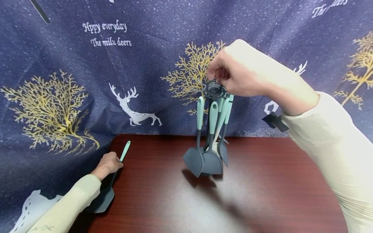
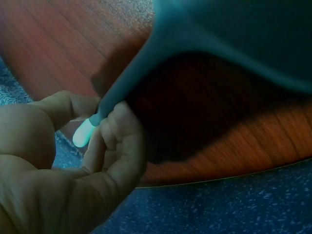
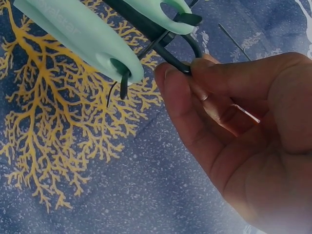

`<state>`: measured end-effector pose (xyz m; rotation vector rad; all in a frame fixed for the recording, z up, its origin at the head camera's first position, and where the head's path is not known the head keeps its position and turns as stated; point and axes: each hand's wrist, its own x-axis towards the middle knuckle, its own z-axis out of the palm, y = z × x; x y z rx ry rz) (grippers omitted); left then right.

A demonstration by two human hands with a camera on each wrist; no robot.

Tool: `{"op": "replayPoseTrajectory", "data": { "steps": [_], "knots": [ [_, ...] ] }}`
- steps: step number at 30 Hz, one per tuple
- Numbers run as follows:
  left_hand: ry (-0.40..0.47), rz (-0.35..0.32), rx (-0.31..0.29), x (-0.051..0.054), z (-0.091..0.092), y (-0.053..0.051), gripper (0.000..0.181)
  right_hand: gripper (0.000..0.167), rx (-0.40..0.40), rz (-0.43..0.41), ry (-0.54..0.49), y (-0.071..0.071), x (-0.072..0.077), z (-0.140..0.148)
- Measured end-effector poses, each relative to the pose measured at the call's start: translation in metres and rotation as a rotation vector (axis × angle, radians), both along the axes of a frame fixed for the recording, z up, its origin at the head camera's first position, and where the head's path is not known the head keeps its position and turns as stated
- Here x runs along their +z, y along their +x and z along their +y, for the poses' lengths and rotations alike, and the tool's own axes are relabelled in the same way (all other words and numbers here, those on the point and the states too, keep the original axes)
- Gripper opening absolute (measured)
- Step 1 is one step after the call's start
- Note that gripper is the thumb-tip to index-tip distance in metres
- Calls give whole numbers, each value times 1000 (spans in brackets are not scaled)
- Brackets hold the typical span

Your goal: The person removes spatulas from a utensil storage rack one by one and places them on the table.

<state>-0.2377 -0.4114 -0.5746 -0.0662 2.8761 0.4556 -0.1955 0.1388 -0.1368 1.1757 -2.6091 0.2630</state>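
Observation:
At the table's left edge my left hand (image 1: 108, 163) pinches a utensil with a mint handle (image 1: 125, 151) and a broad dark head (image 1: 102, 200). The left wrist view shows thumb and fingers of the hand (image 2: 73, 161) around its dark shaft (image 2: 127, 75). My right hand (image 1: 233, 71) grips the top of a dark rack (image 1: 214, 89), from which several mint-handled utensils (image 1: 213, 118) with dark heads hang. In the right wrist view the hand (image 3: 243, 126) pinches a dark loop (image 3: 178, 63) beside two mint handles (image 3: 87, 36).
A dark red wooden table (image 1: 157, 194) lies below, with shadows under the rack. Behind it hangs a blue cloth (image 1: 163, 29) printed with gold trees, white deer and lettering. The cloth also borders the table's left edge.

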Motion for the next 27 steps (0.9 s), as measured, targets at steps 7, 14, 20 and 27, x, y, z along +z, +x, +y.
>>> {"op": "replayPoseTrajectory", "data": {
  "steps": [7, 14, 20, 27],
  "knots": [
    [13, -14, -9, -6, -3, -1, 17, 34, 1, 0, -2, 0, -1, -1],
    [23, -82, 31, 61, 44, 31, 22, 35, -2, -3, 1, 1, 0, -1],
    [48, -105, 49, 80, 57, 43, 38, 34, -9, -8, 1, 1, 0, -2],
    [44, -90, 64, 79, 56, 41, 19, 36, -14, -9, -6, 2, -1, -2]
  ]
}}
